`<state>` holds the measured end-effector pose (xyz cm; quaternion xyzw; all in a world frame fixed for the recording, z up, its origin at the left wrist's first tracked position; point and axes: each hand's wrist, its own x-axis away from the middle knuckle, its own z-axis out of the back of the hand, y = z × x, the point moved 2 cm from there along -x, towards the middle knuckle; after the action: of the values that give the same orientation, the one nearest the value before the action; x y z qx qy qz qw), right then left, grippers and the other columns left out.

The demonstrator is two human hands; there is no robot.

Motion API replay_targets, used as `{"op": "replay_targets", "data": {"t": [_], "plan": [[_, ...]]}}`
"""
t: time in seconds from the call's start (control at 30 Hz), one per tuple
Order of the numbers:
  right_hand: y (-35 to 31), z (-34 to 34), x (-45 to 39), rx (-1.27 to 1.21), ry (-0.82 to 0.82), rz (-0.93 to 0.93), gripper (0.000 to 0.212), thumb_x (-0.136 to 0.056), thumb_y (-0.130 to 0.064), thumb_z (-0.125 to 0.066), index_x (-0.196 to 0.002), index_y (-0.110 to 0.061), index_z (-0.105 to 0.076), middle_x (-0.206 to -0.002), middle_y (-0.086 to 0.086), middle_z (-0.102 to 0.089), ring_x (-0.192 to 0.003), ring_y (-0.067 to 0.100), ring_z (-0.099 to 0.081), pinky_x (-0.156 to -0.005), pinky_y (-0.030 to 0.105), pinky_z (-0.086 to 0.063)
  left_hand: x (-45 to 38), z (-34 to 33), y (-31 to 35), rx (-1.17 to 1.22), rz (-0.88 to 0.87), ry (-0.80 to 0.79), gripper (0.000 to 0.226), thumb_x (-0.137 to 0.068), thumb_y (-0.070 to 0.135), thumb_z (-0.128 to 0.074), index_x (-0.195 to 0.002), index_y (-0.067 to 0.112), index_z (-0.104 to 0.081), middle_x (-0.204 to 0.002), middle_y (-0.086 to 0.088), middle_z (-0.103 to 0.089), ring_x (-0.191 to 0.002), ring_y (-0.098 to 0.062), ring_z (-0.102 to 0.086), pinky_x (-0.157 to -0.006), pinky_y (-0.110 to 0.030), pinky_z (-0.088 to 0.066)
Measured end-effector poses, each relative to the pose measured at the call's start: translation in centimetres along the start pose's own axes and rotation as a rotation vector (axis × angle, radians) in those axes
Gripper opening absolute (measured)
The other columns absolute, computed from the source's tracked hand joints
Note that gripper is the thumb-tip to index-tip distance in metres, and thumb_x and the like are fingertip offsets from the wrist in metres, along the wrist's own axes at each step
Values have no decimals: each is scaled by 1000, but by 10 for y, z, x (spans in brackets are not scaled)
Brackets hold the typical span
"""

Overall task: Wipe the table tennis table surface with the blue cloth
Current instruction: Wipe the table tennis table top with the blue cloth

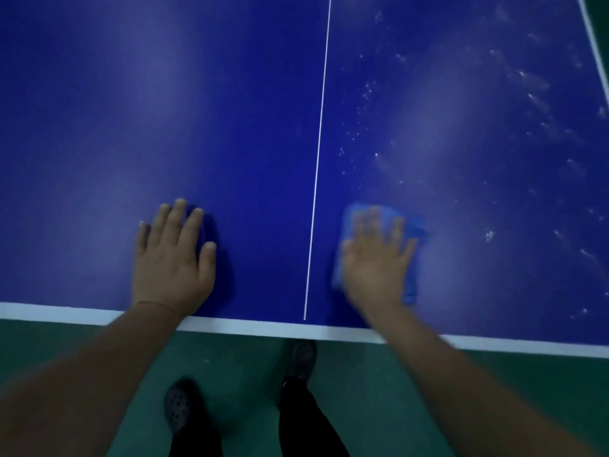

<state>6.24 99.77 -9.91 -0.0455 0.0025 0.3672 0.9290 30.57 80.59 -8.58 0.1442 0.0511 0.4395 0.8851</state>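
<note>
Nearest to us we see two dark perforated clog shoes (180, 407) and black trouser legs (306, 420) standing on the dull green floor (379, 390), the right foot just under the table's near edge. Above them runs the white painted end line (263, 327) along the near edge of the dark blue table tennis table (164, 110), and both of our bare forearms cross it. Our left hand (173, 262) lies flat on the left half of the surface, palm down, its fingers straight and a little spread, the thumb out to the side, holding nothing. Our right hand (375, 258) lies on the right half, just beyond the thin white centre line (319, 153), and presses down on the folded light blue cloth (412, 268); this hand is blurred, yet we can tell its fingers are stretched out and fanned over the cloth rather than curled round it. The cloth lies flat on the table near the end line, just right of the centre line, its edges showing past the fingertips and along both sides of the hand. Farther off, the right half carries scattered whitish specks and smears (534, 94) up toward the white side line (593, 44), while the left half shows only soft light patches
</note>
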Motion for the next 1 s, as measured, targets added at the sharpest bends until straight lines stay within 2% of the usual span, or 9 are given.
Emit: {"op": "replay_targets", "data": {"t": [0.1,0.17,0.27,0.33,0.53,0.63,0.73,0.9,1.0], "plan": [[-33,-11,6,24,-127,623,54,-102,-47,-30,-154,-31,-32,-162,-2,-26,-150,38,-18,-116,67,-11,-3,-19,39,12,-2,7,64,-96,44,-29,-149,10,-41,-159,-14,-33,-150,-33,-22,-121,-54,-10],[6,-9,-50,52,-44,446,55,-100,-47,-29,-153,-31,-34,-162,-2,-28,-149,38,-21,-113,68,-17,-4,-26,45,-12,36,-18,65,-97,46,-26,-152,12,-37,-162,-11,-28,-152,-30,-15,-123,-53,-5],[79,1,-119,18,-77,-132,56,-102,-45,-24,-157,-32,-23,-165,-3,-16,-151,37,-12,-115,68,-11,-4,-29,44,-27,69,-35,64,-97,45,-25,-152,14,-36,-163,-10,-26,-153,-28,-11,-123,-52,-1],[75,5,-114,-44,-67,-276,56,-103,-44,-24,-157,-31,-22,-166,-2,-15,-150,38,-10,-115,69,-8,-5,-30,44,-39,67,-44,64,-97,45,-25,-151,14,-37,-162,-10,-26,-153,-29,-11,-123,-53,-1],[-9,-7,-44,25,-145,685,53,-102,-47,-31,-153,-32,-33,-162,-2,-27,-150,37,-18,-115,67,-14,-4,-31,47,-50,92,-52,65,-97,44,-24,-153,13,-35,-163,-9,-25,-153,-27,-10,-123,-54,-3],[52,-5,-132,94,-85,272,60,-98,-49,-22,-154,-30,-30,-162,0,-27,-148,39,-22,-112,70,-19,-6,-32,46,-57,82,-45,64,-98,43,-25,-152,12,-37,-162,-11,-26,-153,-29,-12,-123,-55,-3],[110,9,-150,17,-194,-99,66,-95,-51,-13,-157,-31,-21,-166,-3,-14,-151,35,-9,-117,66,-7,-4,-32,46,-65,70,-40,63,-98,42,-25,-152,12,-37,-162,-12,-26,-153,-29,-13,-123,-55,-2],[43,0,-66,123,-134,163,59,-97,-44,-26,-152,-23,-37,-160,5,-31,-145,44,-25,-111,71,-19,-4,-31,46,-66,79,-17,62,-98,40,-26,-151,10,-39,-162,-13,-27,-152,-30,-14,-122,-56,-2],[-44,-10,-59,16,-121,375,56,-100,-45,-28,-153,-29,-32,-163,2,-25,-150,40,-15,-115,69,-10,-5,-31,44,-41,90,17,63,-97,39,-28,-151,8,-38,-162,-15,-27,-152,-31,-16,-122,-58,-4]]}}
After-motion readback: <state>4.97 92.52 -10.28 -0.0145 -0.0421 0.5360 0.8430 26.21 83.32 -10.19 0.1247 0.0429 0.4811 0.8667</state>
